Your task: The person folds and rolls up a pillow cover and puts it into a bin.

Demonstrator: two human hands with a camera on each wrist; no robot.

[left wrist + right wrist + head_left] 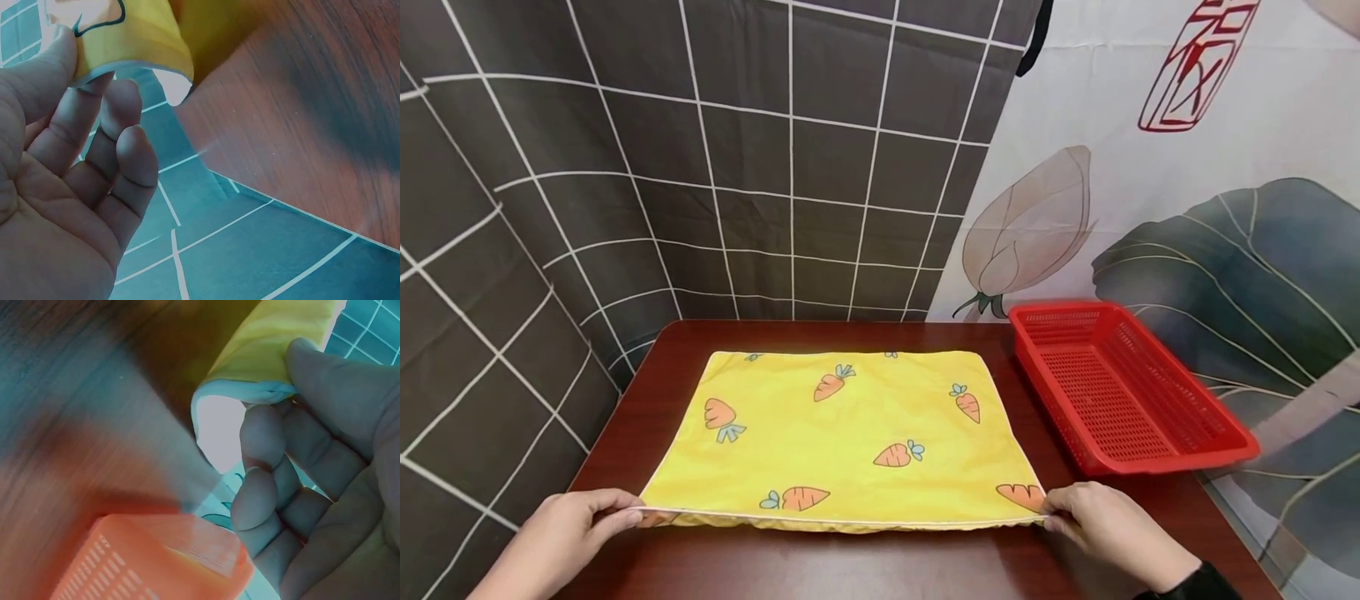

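Observation:
A yellow pillowcase-like cloth (pixel 850 433) printed with carrots lies spread on the table, its pale-edged near side lifted a little. At its near left corner my left hand (pixel 568 529) pinches the edge between thumb and fingers. The left wrist view shows the yellow fabric (pixel 137 37) caught under the thumb, with the other fingers loosely curled below. My right hand (pixel 1108 525) pinches the near right corner. In the right wrist view the fabric (pixel 262 356) folds over at the edge, showing a white underside; thumb and forefinger hold it.
A red plastic basket (pixel 1120 392) with perforated walls stands on the right of the dark red wooden table (pixel 820 567), beside the cloth. Behind hang a dark grid-patterned curtain (pixel 745 150) and a white cloth with painted lotus leaves (pixel 1240 267).

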